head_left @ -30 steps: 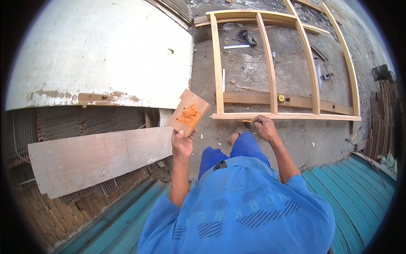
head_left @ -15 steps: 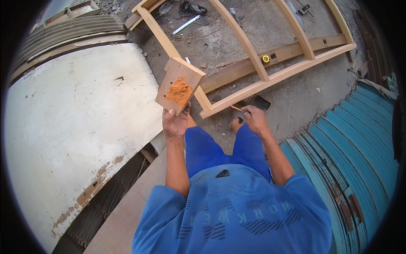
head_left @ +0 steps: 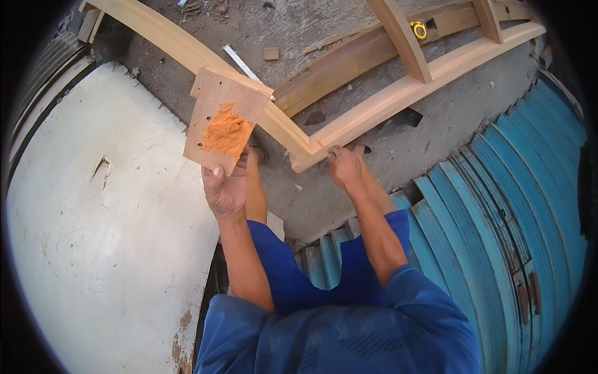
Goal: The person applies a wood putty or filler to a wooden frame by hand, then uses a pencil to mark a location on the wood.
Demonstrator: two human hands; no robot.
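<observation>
My left hand (head_left: pixel 225 194) grips the lower edge of a small wooden board (head_left: pixel 210 93), thumb on top. A thick lump of orange putty (head_left: pixel 225 132) is spread over the board, which has a few small holes. My right hand (head_left: pixel 346 167) is closed in a pinch at the near corner of a pale wooden frame (head_left: pixel 386 103). From its fingertips a thin orange-tipped tool (head_left: pixel 321 144) reaches the corner joint; most of it is hidden by my fingers, so its exact kind is unclear.
A yellow tape measure (head_left: pixel 418 29) rests on a darker beam (head_left: pixel 349 70) behind the frame's front rail. A large scuffed white panel (head_left: pixel 106 212) lies at left, and ribbed turquoise sheets (head_left: pixel 498 181) at right. Small offcuts (head_left: pixel 271 53) are scattered on the ground.
I have bent in closer to the frame. My right hand has moved from beyond the rail's end to the corner joint, its tool tip now there. My left hand still holds the board.
</observation>
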